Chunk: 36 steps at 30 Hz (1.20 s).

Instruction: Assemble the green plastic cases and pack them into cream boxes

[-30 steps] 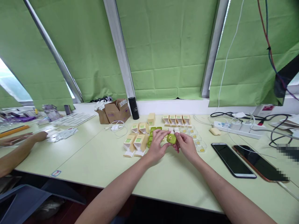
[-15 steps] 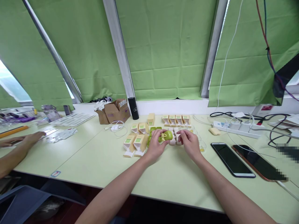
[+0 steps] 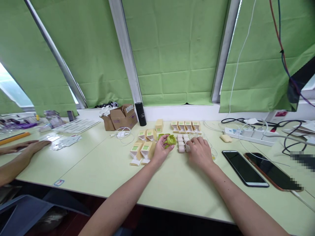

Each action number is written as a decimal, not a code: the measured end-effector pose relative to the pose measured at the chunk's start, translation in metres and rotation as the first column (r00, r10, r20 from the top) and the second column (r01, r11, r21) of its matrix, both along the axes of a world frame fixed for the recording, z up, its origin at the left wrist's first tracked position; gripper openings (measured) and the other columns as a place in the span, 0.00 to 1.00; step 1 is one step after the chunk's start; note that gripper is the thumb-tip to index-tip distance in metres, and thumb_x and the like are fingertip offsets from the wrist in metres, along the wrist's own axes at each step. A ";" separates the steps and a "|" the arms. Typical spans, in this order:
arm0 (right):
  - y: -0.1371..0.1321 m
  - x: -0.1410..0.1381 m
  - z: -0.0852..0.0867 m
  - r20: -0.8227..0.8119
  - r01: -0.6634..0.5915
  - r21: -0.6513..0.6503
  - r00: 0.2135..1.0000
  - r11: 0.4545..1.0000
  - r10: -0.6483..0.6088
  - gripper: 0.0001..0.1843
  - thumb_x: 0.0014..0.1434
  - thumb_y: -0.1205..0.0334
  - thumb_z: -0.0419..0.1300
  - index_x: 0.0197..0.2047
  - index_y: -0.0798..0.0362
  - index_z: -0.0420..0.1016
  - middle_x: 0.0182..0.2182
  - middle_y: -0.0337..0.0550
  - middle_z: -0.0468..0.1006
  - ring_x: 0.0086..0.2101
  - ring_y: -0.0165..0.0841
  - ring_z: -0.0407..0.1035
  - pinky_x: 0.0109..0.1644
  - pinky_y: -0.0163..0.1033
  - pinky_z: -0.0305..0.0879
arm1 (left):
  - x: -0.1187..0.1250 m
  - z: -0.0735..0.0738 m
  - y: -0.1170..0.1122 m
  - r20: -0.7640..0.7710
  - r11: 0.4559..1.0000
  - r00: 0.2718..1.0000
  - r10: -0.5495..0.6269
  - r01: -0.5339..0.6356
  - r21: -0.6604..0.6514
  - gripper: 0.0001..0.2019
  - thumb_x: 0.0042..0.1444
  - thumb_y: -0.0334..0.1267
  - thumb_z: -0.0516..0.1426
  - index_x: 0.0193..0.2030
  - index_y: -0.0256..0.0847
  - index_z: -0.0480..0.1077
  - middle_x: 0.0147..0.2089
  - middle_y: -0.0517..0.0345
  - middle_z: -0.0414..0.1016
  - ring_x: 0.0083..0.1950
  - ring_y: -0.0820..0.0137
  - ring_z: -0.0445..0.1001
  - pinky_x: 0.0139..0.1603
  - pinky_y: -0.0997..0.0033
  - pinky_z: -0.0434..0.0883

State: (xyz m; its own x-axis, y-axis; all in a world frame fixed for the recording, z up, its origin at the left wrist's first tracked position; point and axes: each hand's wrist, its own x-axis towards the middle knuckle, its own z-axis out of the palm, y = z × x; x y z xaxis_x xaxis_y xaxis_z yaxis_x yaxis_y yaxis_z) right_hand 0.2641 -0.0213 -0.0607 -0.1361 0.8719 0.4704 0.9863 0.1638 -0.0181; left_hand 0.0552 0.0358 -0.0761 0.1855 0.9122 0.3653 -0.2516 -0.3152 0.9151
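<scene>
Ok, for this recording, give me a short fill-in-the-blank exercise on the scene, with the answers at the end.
1. The left hand holds a small piece coloured ____.
2. The two phones lie to the ____ of the right hand.
3. The black cylinder stands beside a cardboard ____.

Missing words: green; right; box.

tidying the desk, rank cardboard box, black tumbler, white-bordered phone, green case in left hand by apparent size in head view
1. Cardboard box and white-bordered phone: too close to rank; phone nearer the camera
2. Black tumbler
3. Green case in left hand
</scene>
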 end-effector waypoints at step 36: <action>0.006 -0.012 0.010 -0.880 -0.449 0.306 -0.471 0.840 0.069 0.21 0.45 0.50 0.80 0.39 0.50 0.83 0.32 0.40 0.79 0.29 0.31 0.65 0.35 0.40 0.63 | 0.000 0.010 -0.009 -0.013 0.993 0.999 0.036 -0.034 0.116 0.28 0.49 0.34 0.71 0.54 0.43 0.66 0.54 0.50 0.80 0.54 0.62 0.78 0.54 0.64 0.72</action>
State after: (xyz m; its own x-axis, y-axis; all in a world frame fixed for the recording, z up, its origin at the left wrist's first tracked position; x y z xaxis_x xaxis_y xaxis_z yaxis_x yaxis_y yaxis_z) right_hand 0.2516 -0.0149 -0.0504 0.0298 0.9761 0.2151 -0.5516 0.1955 -0.8109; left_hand 0.0548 0.0265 -0.0661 0.1604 0.8702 0.4658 -0.2249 -0.4273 0.8757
